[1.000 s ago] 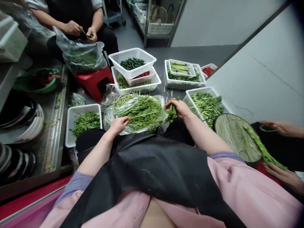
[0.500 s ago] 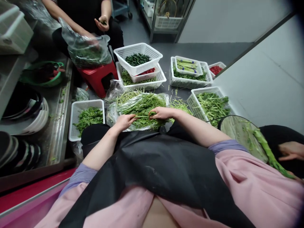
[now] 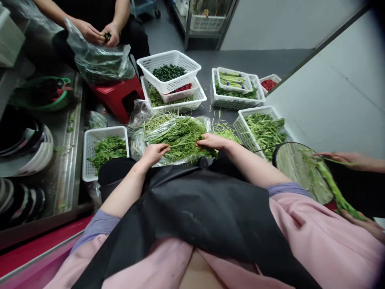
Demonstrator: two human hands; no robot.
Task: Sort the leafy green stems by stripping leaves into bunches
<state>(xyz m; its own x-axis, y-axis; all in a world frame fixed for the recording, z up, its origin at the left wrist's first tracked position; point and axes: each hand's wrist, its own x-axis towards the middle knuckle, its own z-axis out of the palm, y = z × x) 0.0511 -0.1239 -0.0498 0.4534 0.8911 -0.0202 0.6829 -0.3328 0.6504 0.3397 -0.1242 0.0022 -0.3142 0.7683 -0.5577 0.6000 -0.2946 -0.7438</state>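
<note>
A heap of long-stemmed leafy greens (image 3: 183, 130) lies on a clear plastic bag (image 3: 138, 141) in front of my lap. At its near left edge, my left hand (image 3: 154, 154) is closed in a pinch on thin green stems. The stems stretch rightward across the heap toward my right hand (image 3: 213, 141), whose fingers are curled around the leafy end of the greens. Both hands are just above the pile, a short gap apart. A white basket (image 3: 85, 154) with picked green leaves (image 3: 108, 152) stands to the left of my left hand.
Cut stems (image 3: 224, 131) lie on the floor beyond my right hand. A white basket of greens (image 3: 266, 130) stands at right, stacked baskets (image 3: 168, 86) farther back. One co-worker's hands (image 3: 111, 34) are behind a red stool (image 3: 116, 98); another's hand (image 3: 355, 158) is by a round board (image 3: 300, 172).
My hands have moved slightly apart, the right one rightward, with stems stretched between them. The far co-worker's hands came together. The right-hand co-worker's hand moved up by the board.
</note>
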